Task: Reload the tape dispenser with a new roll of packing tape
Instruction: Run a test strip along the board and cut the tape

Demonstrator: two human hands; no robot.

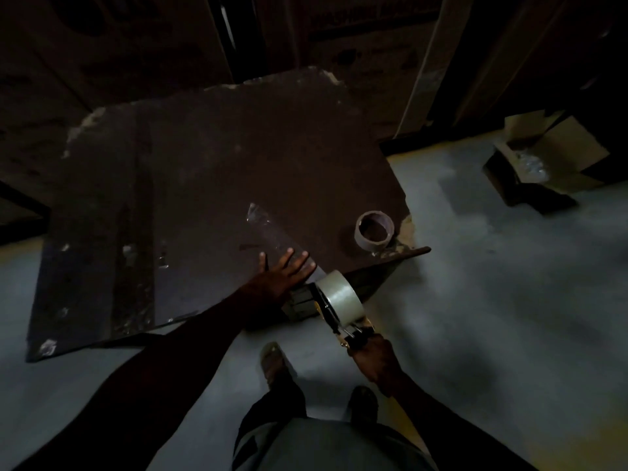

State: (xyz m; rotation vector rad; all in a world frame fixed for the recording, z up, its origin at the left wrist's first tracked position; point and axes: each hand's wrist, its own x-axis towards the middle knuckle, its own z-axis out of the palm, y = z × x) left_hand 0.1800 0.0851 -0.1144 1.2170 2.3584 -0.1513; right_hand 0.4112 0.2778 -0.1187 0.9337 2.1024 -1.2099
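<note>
My right hand [372,356] is clenched around the handle of the tape dispenser [334,309], which carries the new roll [339,295], at the surface [204,164] edge. Beside the dispenser, my left hand [278,277] lies flat, fingers released.

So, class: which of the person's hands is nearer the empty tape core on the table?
Left. The left hand lies flat on the table beside the empty core; the right hand grips the dispenser handle, nearer the body.

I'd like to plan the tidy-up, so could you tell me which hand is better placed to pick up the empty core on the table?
Probably the left hand: it lies flat and free on the table, near the empty core. The right hand grips the tape dispenser.
</note>
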